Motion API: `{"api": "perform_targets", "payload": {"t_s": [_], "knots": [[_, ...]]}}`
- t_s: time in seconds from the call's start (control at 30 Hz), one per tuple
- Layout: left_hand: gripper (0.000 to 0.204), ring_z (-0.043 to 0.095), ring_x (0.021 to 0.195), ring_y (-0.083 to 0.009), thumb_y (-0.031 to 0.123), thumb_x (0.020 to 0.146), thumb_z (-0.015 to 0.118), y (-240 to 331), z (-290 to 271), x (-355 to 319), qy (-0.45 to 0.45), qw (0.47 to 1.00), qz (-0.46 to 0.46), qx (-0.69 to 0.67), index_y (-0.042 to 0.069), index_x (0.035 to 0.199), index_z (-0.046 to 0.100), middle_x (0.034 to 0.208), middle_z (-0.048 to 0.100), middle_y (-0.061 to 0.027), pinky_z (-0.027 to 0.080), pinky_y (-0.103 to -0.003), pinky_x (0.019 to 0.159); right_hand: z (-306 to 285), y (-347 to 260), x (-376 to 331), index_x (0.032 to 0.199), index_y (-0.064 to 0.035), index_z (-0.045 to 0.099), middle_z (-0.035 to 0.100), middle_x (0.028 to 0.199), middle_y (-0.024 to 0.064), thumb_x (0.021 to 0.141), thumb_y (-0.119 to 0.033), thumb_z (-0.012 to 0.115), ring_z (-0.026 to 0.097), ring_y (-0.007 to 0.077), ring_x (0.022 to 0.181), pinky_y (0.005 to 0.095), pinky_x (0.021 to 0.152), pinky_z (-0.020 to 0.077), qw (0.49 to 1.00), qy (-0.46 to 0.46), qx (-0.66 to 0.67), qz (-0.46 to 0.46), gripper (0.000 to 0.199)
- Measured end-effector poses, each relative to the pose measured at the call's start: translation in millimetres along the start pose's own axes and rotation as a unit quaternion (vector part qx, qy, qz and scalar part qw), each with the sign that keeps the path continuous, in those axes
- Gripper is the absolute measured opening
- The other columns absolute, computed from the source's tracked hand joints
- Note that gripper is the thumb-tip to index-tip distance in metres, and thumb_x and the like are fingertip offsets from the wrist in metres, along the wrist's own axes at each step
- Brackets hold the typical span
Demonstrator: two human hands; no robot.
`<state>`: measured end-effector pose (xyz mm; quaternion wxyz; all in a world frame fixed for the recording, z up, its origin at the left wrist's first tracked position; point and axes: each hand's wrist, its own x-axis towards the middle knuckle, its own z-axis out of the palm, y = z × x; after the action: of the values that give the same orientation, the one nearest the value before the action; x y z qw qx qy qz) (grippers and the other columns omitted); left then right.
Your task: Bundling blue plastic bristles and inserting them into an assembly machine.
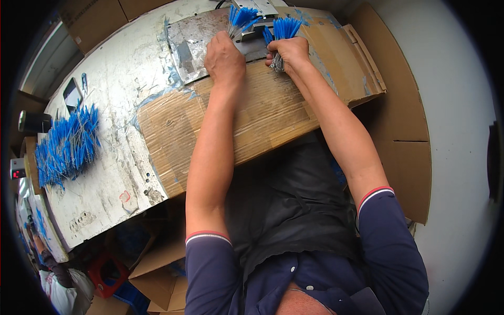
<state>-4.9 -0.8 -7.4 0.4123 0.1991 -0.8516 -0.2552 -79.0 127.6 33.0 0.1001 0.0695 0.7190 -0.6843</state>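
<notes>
While the fingers of the right hand point(290, 51) are curled tight round a bundle point(282, 31) of thin blue-tipped wires, its blue ends fan upward and its bare grey ends stick out below the fist. The left hand point(224, 59) lies palm down just beside it, and its fingers pinch a second tuft point(241, 17) of the same wires, blue tips splayed toward the far edge of the worktop point(113, 79). Both tufts sit against a small grey metal fixture point(261, 10) at that far edge; how the wires meet it cannot be made out. Under the hands lies a sheet of worn cardboard point(262, 115), taped down over a scratched metal plate point(191, 44). Both bare forearms reach across the cardboard from the near edge, coming out of dark blue sleeves with a red and white cuff. Well apart, near the left end of the worktop, lies a loose heap point(68, 144) of the same blue-tipped wires, with a dark phone-like slab point(72, 94) just beyond it. Cardboard boxes point(157, 273) stand on the floor below the near left corner
</notes>
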Motion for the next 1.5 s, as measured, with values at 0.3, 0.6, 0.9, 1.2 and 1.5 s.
{"api": "perform_targets", "payload": {"t_s": [0.3, 0.6, 0.9, 1.2, 1.5], "knots": [[0.007, 0.062, 0.089, -0.0396, 0.008, 0.09, 0.056, -3, 0, 2, 0.04, 0.998, 0.041, -0.005, 0.002, 0.093, 0.058, 0.089, 0.066, -0.0196, 0.047, -0.049, 0.078, 0, -2, -3, 0.072, 0.0092, 0.059, 0.063, 0.067, 0.0193, 0.075, 0.008, 0.069, 0.063, 0.0271, 0.05, 0.0401, 0.046, 0.0565, 0.999, -0.039, 0.037, 0.009, 0.011], [0.011, 0.065, 0.083, -0.0408, 0.014, 0.091, 0.059, 1, 0, 0, -0.061, 0.997, 0.029, -0.031, 0.003, 0.095, 0.059, 0.084, 0.067, -0.0209, 0.049, -0.052, 0.073, 8, -3, -26, 0.077, 0.008, 0.062, 0.064, 0.07, 0.0178, 0.078, 0.006, 0.069, 0.064, 0.0272, 0.057, 0.0407, 0.047, 0.0572, 0.988, -0.036, 0.142, 0.053, 0.008], [0.011, 0.065, 0.083, -0.0404, 0.013, 0.091, 0.057, 3, -1, 0, -0.082, 0.995, 0.053, -0.012, 0.003, 0.094, 0.06, 0.084, 0.067, -0.0212, 0.049, -0.051, 0.074, -16, 3, -24, 0.073, 0.0025, 0.063, 0.063, 0.066, 0.0119, 0.077, 0.003, 0.074, 0.061, 0.0195, 0.051, 0.0335, 0.043, 0.052, 0.991, -0.086, 0.1, 0.034, 0.012], [0.008, 0.064, 0.091, -0.0396, 0.007, 0.088, 0.054, -1, -1, -1, -0.1, 0.989, 0.106, -0.009, 0.002, 0.093, 0.06, 0.089, 0.067, -0.0212, 0.05, -0.05, 0.078, -37, 2, -21, 0.076, 0.0015, 0.065, 0.063, 0.064, 0.0098, 0.076, 0.0, 0.076, 0.061, 0.0178, 0.051, 0.0313, 0.044, 0.0508, 0.992, -0.106, 0.066, 0.033, 0.01], [0.01, 0.066, 0.083, -0.0435, 0.011, 0.095, 0.055, -6, 0, 4, -0.037, 0.999, -0.023, -0.005, 0.001, 0.096, 0.055, 0.087, 0.068, -0.0224, 0.05, -0.052, 0.073, -40, -1, -11, 0.077, 0.0039, 0.066, 0.063, 0.067, 0.0104, 0.075, 0.003, 0.077, 0.059, 0.017, 0.05, 0.0316, 0.043, 0.0506, 0.986, -0.144, 0.048, 0.063, 0.011]]}}
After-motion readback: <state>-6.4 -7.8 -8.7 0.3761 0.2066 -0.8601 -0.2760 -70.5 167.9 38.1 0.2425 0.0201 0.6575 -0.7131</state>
